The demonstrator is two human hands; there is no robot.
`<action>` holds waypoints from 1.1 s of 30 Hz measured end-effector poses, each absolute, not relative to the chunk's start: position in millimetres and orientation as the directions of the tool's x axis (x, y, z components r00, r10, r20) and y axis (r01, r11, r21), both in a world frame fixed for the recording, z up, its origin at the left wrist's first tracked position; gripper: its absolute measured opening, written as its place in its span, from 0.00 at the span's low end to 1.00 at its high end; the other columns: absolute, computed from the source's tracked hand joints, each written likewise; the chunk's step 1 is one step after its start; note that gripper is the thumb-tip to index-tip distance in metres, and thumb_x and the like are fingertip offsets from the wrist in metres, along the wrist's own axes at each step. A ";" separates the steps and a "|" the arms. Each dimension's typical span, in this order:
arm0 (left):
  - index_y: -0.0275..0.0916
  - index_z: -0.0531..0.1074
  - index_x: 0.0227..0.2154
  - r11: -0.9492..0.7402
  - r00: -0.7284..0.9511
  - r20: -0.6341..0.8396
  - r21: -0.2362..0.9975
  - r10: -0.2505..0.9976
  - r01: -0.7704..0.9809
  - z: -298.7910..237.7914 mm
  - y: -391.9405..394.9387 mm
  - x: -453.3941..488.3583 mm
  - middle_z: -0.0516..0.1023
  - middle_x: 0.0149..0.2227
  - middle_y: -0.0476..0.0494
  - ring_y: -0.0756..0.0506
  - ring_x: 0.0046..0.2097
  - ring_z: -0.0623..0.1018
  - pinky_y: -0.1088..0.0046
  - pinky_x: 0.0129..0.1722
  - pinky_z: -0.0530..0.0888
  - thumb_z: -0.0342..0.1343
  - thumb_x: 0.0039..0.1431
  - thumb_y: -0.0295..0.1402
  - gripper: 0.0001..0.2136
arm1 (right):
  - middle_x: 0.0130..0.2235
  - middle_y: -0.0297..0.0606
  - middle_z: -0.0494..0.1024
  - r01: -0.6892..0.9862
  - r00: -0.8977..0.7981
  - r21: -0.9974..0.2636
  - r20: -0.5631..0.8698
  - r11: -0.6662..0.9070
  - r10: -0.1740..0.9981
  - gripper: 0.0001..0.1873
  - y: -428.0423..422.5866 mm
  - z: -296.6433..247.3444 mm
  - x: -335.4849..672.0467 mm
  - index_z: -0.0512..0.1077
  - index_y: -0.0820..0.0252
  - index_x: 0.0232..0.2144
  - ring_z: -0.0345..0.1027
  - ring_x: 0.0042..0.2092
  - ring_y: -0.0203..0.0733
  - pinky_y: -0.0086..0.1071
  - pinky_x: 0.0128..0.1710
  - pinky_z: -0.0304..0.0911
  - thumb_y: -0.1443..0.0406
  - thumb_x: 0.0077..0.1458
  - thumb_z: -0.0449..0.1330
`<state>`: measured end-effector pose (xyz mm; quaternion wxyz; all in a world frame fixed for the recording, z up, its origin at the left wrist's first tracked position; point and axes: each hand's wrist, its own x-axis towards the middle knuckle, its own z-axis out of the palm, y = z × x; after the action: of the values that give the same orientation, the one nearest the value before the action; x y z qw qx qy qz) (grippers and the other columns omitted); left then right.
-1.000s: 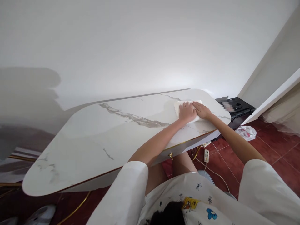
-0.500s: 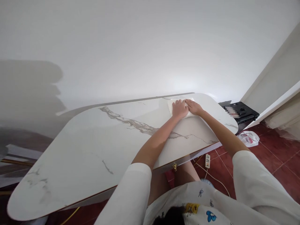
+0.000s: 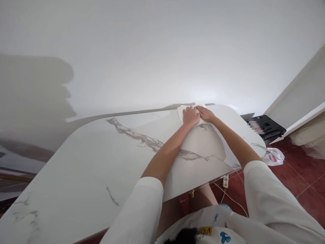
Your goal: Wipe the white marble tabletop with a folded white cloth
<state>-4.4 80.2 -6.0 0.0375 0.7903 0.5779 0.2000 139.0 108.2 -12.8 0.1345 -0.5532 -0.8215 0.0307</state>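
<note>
A folded white cloth lies at the back edge of a white marble-patterned tabletop. My left hand rests on the cloth, palm down, its fingers slightly spread and pointing to the wall. From the right, my right hand presses on it too, its flat fingers angled left until they touch my left hand. Both hands are open on top of the cloth and cover its middle.
A white wall rises behind the tabletop. Off the right end are a black case and a clear plastic bag. A power strip with a cable lies on the red tiled floor.
Both hands and the cloth have slid together towards the back edge of the tabletop, near the wall. The camera view has shifted slightly.
</note>
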 end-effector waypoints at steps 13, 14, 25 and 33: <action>0.39 0.64 0.61 -0.300 0.232 0.264 0.255 0.936 0.919 -7.5 104.2 18.8 0.67 0.62 0.36 0.36 0.64 0.63 0.53 0.64 0.57 0.39 0.67 0.36 0.23 | 0.70 0.44 0.58 0.871 -0.386 -0.253 0.177 0.421 0.905 0.33 142.9 -20.4 167.0 0.58 0.67 0.67 0.50 0.70 0.48 0.47 0.70 0.48 0.62 0.63 0.41; 0.39 0.64 0.61 -0.300 0.233 0.265 0.253 0.936 0.920 -7.8 104.2 21.0 0.67 0.63 0.36 0.36 0.64 0.63 0.53 0.64 0.57 0.39 0.67 0.36 0.23 | 0.69 0.43 0.58 0.868 -0.387 -0.256 0.186 0.425 0.903 0.33 143.4 -21.5 169.9 0.58 0.65 0.67 0.50 0.70 0.48 0.48 0.70 0.49 0.62 0.63 0.41; 0.38 0.64 0.60 -0.330 0.265 0.249 0.270 0.932 0.905 -5.4 64.9 49.3 0.65 0.64 0.34 0.35 0.65 0.61 0.52 0.64 0.56 0.39 0.67 0.35 0.22 | 0.69 0.42 0.60 0.876 -0.349 -0.292 0.162 0.383 0.923 0.32 102.6 -19.4 198.8 0.60 0.65 0.66 0.49 0.70 0.48 0.47 0.70 0.47 0.63 0.62 0.43; 0.37 0.67 0.56 -0.350 0.284 0.258 0.260 0.923 0.900 -6.9 20.3 56.2 0.67 0.61 0.33 0.34 0.63 0.63 0.53 0.61 0.60 0.39 0.67 0.35 0.19 | 0.68 0.39 0.61 0.869 -0.357 -0.297 0.173 0.394 0.918 0.31 56.2 -20.8 209.1 0.60 0.61 0.66 0.50 0.70 0.49 0.50 0.70 0.48 0.63 0.63 0.43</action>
<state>56.2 20.3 -6.9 0.0318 0.8007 0.5693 0.1838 209.1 56.2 -20.8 0.1569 -0.5448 -0.8201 0.0771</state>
